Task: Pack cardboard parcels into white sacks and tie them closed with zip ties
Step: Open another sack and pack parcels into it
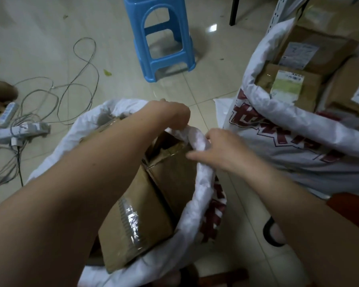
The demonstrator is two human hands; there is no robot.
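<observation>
**Item: near sack, filled, mouth open — rim being gathered**

- Near white sack [197,195]: on the floor directly below the camera, rim rolled down into a thick cuff, red print on the outer right face. Not yet closed.
- Cardboard parcels [145,204]: packed inside the near sack, tops at about rim level; clear tape on the nearest one.
- Left hand [170,114]: clenched around the rolled rim at the far edge of the mouth, fingers curled under the fabric.
- Right hand [218,150]: gripping the same rim just beside the left, fingers wrapped over the roll; one finger extended toward the parcels.
- Second white sack [288,129]: to the right, mouth open, also loaded with labelled parcels [288,88].
- Blue stool [162,38]: on the floor beyond, well apart from both sacks.
- Cables and power strips [19,129]: on the floor at left.
- Zip tie: none visible.

**Handling note (judgement):** Unroll the cuff fully before gathering, so enough loose fabric rises above the parcel tops. Draw the rim inward from opposite sides, bunch to a single neck, twist. Press down any box corner standing proud; otherwise neck likely too short for a tie.
</observation>
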